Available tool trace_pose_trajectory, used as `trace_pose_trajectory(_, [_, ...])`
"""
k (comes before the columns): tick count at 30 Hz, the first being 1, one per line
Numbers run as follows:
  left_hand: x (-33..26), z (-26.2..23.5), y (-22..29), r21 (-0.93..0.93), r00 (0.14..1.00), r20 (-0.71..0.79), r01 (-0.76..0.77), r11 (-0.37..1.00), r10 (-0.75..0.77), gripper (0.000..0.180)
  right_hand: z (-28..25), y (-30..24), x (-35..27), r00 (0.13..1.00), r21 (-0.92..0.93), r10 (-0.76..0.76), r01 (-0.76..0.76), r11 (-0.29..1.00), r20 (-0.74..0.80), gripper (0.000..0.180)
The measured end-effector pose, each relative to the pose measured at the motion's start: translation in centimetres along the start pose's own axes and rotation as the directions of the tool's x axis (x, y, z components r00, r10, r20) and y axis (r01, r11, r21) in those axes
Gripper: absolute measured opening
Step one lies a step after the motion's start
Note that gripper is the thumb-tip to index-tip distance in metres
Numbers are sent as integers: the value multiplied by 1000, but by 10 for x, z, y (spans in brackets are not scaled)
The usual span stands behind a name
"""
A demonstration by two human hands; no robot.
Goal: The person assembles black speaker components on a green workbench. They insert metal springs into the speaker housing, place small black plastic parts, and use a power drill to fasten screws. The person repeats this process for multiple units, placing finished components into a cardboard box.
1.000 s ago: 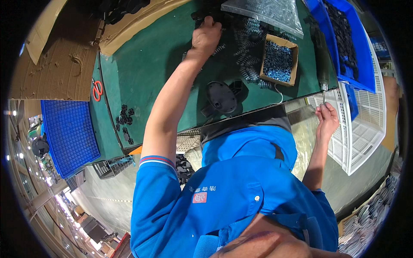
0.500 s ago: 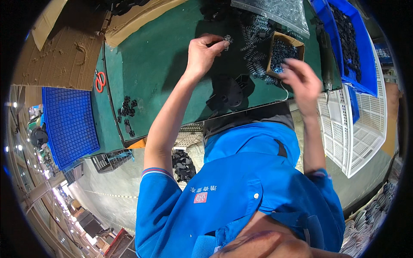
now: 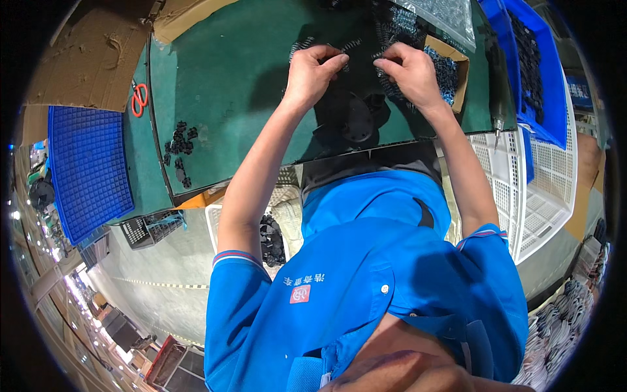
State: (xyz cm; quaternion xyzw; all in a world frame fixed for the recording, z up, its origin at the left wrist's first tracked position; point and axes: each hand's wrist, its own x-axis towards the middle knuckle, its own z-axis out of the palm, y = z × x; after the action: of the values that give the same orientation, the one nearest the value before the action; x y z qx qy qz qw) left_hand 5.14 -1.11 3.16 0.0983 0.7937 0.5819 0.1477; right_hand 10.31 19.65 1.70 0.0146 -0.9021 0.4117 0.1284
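My left hand (image 3: 312,75) is above the green table, thumb and forefinger pinched together. A small metal coil spring (image 3: 353,46) sticks out from those fingertips. To its right, my right hand (image 3: 413,73) is closed in a pinch, its fingertips beside a heap of loose coil springs (image 3: 397,26); what they hold is too small to make out. An open cardboard box (image 3: 460,85) of small bluish metal pieces (image 3: 444,68) stands just right of this hand. Nearer to me, a dark rounded plastic part (image 3: 356,117) lies partly in shadow at the table's near side.
Small black parts (image 3: 177,147) and red-handled scissors (image 3: 139,99) lie on the left. A clear plastic bag (image 3: 450,19) rests at the back. On the right are a dark power screwdriver (image 3: 498,85), a blue bin (image 3: 555,98) of black parts and white crates (image 3: 542,222).
My right hand has left the cardboard box and come in to the left, close to my left hand, its fingers now pinched. The left hand stays pinched in nearly the same place.
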Motion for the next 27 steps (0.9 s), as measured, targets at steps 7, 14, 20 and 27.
trace_pose_trajectory(7, [-27, 16, 7, 289, 898, 5, -421, 860, 439, 20, -16, -39, -20, 977, 583, 80, -184, 792, 199, 28])
trace_pose_trajectory(14, [-41, 32, 15, 345, 807, -15, -550, 760, 591, 23, -8, -47, -43, 968, 678, 194, -251, 691, 161, 26])
trace_pose_trajectory(20, [-38, 33, 10, 345, 813, -7, -544, 765, 582, 33, -2, -39, -43, 968, 634, 244, -227, 739, 61, 13])
trace_pose_trajectory(27, [-46, 29, -11, 131, 928, -28, -365, 922, 372, 62, -7, -30, -63, 958, 435, 274, -284, 855, 87, 12])
